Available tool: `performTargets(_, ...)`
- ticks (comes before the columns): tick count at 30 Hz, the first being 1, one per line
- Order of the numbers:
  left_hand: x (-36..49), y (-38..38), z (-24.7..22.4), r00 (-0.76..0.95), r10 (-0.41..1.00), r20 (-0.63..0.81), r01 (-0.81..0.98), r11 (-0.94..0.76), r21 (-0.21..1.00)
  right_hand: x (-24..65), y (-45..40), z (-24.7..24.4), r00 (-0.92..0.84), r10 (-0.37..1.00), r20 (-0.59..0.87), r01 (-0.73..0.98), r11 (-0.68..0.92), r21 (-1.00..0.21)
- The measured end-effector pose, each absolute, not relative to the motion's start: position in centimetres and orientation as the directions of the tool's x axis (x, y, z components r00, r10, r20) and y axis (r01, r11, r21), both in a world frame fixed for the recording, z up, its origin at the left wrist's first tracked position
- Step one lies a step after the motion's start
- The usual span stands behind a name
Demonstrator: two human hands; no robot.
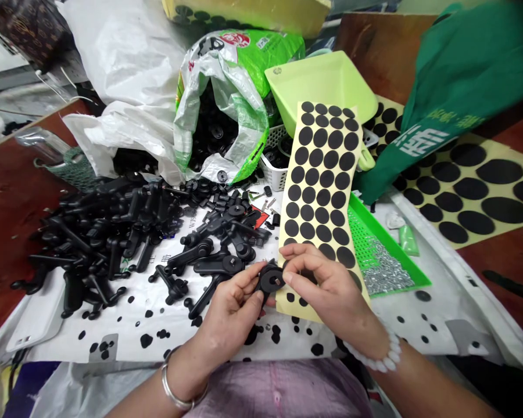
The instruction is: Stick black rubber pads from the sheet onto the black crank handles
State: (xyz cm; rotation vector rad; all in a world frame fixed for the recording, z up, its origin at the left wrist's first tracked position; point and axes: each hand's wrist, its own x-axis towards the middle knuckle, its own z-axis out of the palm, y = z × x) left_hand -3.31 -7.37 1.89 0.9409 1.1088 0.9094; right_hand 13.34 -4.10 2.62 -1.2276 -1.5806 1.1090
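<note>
My left hand (234, 313) is closed on a black plastic part with a round disc end (271, 280), the disc facing up with a small metal piece at its middle. Thumb and index finger of my right hand (326, 290) pinch at the right edge of that same disc. Under my right hand lies a cream sheet of round black adhesive pads (314, 174), its lower portion partly covered by the hand. Just left of my hands, several similar black arm-like parts (218, 265) rest on the white table cover (174, 325).
A large heap of black plastic arms (100, 226) fills the left. Behind are an open green-and-white bag (248, 116), a white basket (275, 175) and a lime-green basin (322, 81). At right, a green tray (401, 261) holds small metal pieces, near a green cloth bag (457, 87).
</note>
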Motion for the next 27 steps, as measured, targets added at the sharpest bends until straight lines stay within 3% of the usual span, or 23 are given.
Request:
performTargets(12, -3.24, -7.43, 2.3, 0.199, 0.929, -0.311, -0.14, 0.341, 0.93, 13.32, -4.22, 2.15, -0.166, 0.981, 0.097, 0.277, 0.141, -0.951)
performTargets(27, -3.23, -7.07, 1.74, 0.159, 0.943, -0.293, -0.038, 0.303, 0.952, 13.36, -3.73, 1.83, -0.167, 0.98, 0.112, 0.274, 0.156, -0.949)
